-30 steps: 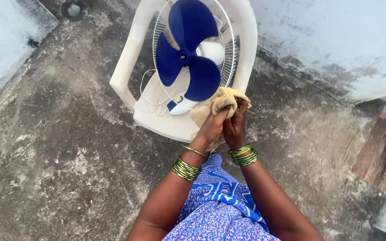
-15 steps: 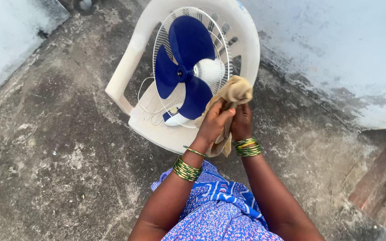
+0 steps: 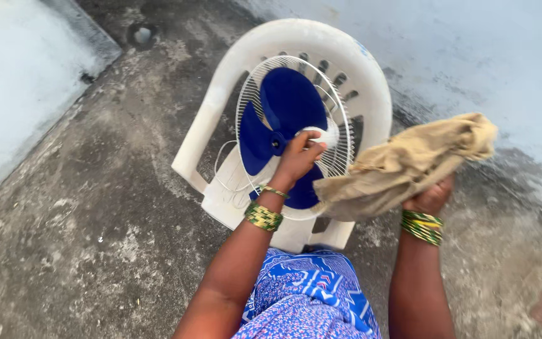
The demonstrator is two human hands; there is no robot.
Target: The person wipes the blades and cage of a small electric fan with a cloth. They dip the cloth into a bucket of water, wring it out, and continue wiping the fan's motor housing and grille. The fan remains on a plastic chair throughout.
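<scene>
The left hand [image 3: 297, 161] is seen closed around the white hub [image 3: 321, 134] at the centre of the fan [image 3: 286, 125], fingers curled over it; the blue blades [image 3: 291, 103] are exposed, with only the white wire guard [image 3: 246, 103] behind them showing; the fan is stood on the seat of a white plastic chair [image 3: 321, 44], leaning back against its slatted backrest. The right hand [image 3: 431, 198] is held well out to the right, apart from the fan, clenched on a tan cloth [image 3: 409, 166]; the cloth is bunched and raised, its loose end drooping towards the fan's lower edge, though contact there cannot be made out. Green and gold bangles [image 3: 263, 216] are worn on both wrists; a blue patterned garment [image 3: 312, 295] fills the lower middle. A thin white cord [image 3: 224, 164] is looped on the seat beside the fan. The chair is set on rough, stained concrete floor [image 3: 95, 220]; pale walls are seen at left and upper right.
</scene>
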